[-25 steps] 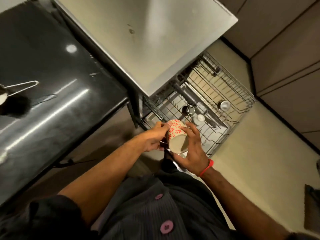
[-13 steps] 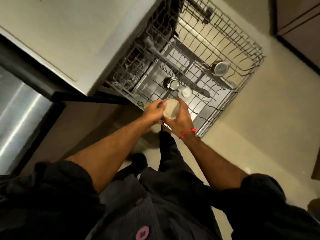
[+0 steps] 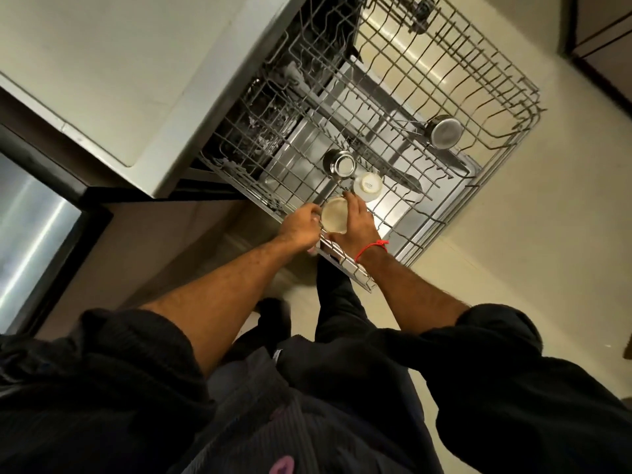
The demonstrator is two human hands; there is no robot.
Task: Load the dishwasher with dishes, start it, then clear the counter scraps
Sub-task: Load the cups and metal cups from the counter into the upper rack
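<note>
The wire dishwasher rack [image 3: 506, 138] is pulled out over the open door. Both hands hold a cream mug [image 3: 333, 213], bottom up, at the rack's near left corner. My left hand [image 3: 301, 227] grips the mug on its left side, where the handle seems to be. My right hand [image 3: 355, 224], with a red thread on the wrist, curls round its right side. Just beyond the mug in the rack stand an upside-down white cup [image 3: 368, 185], a steel cup [image 3: 340, 163] and, further right, another steel cup [image 3: 444, 132].
The pale counter top [image 3: 136, 63] juts out above the rack's left part. A steel appliance front [image 3: 30, 227] is at the left edge. Beige floor [image 3: 513, 254] lies to the right of the rack, with dark cabinet fronts [image 3: 602, 35] at top right.
I have leaned over the rack, so the view has shifted from the black counter to the dishwasher. The mug, held by both hands, went down to the rack's near corner and now shows its base.
</note>
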